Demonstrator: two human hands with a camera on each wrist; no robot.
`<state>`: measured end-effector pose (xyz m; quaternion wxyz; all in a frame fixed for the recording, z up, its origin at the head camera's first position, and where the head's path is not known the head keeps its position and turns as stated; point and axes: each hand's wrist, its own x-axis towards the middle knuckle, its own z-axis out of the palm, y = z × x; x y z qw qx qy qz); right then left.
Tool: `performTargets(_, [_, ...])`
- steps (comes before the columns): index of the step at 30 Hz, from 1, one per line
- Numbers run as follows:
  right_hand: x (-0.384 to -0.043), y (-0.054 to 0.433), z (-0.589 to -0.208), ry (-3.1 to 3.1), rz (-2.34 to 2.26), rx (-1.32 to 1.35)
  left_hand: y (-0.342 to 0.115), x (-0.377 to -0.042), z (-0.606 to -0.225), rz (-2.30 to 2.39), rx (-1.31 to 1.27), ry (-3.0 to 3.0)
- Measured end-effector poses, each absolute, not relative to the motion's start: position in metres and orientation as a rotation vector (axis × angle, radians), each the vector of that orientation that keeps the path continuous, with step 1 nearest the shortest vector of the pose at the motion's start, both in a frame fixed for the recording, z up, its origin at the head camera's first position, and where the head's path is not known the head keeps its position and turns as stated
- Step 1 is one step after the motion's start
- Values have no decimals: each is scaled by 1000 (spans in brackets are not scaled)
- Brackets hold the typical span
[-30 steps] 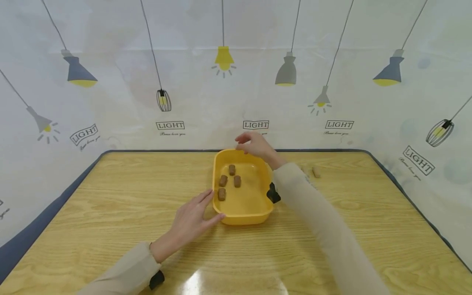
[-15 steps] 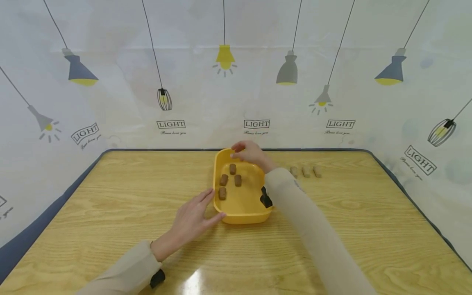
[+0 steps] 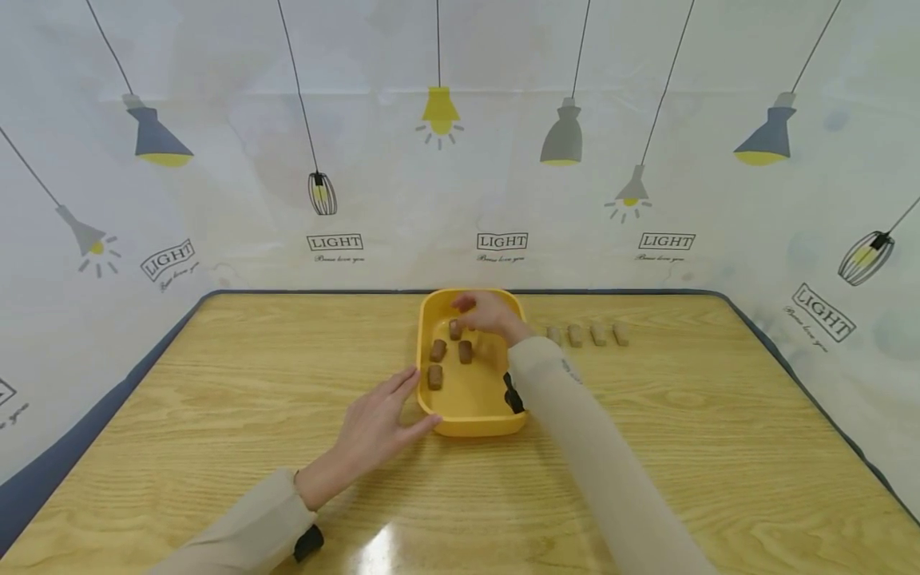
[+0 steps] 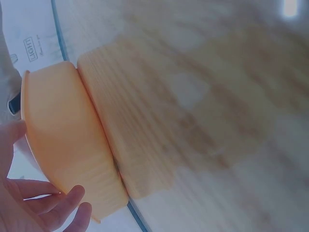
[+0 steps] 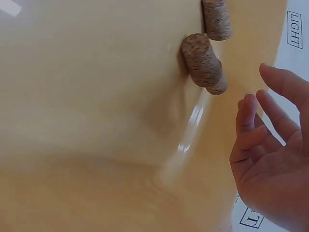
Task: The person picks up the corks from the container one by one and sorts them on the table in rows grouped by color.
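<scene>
Several brown wine corks (image 3: 465, 352) lie in a yellow plastic basin (image 3: 474, 427), mostly along its left side. My left hand (image 3: 375, 427) rests against the basin's near left corner, fingers along the left wall and thumb at the front rim. In the left wrist view its fingers (image 4: 72, 200) show loosely bent beside the orange-looking wall. My right hand (image 3: 485, 311) reaches into the far part of the basin, fingertips close to the farthest cork (image 3: 455, 329). Seen from the right wrist, that hand (image 5: 270, 145) has nothing between thumb and fingers, with corks (image 5: 200, 60) just ahead.
More corks (image 3: 598, 335) stand in a row on the wooden table (image 3: 719, 415), right of the basin. Behind the table's far edge rises a white backdrop (image 3: 388, 192) printed with lamps.
My right hand has come down from over the far rim into the basin, toward the corks. Its sleeve shifted left, uncovering more of the cork row. My left hand stayed put.
</scene>
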<state>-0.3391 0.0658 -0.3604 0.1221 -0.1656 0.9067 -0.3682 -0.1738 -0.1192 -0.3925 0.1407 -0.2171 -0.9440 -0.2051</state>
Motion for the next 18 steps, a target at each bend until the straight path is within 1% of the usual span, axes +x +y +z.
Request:
performTargets(4, [-342,65,-366,2628,-1077,-439,-120,-174,-393,-596,-632,-2720])
performTargets(7, [-340,65,-370,2639,-1065,-479,-120,-174,-394,-588,-633,-2718])
performTargets(9, [-360,68,-392,2664,-1086,-573,-120,-174,-393,-584,-631,-2721])
performTargets(11, [-371,69,-403,2656,-1084,-588,-119,-174,-394,-582,-627,-2727])
performTargets(14, [-383,67,-415,2636,-1102,-487,-119,-174,-393,-582,-621,-2731])
performTargets(16, [-364,64,-398,2607,-1088,-382,-119,-174,-393,-579,-613,-2736])
performTargets(18, [-354,62,-392,2613,-1100,-349,-119,-173,-394,-579,-607,-2737])
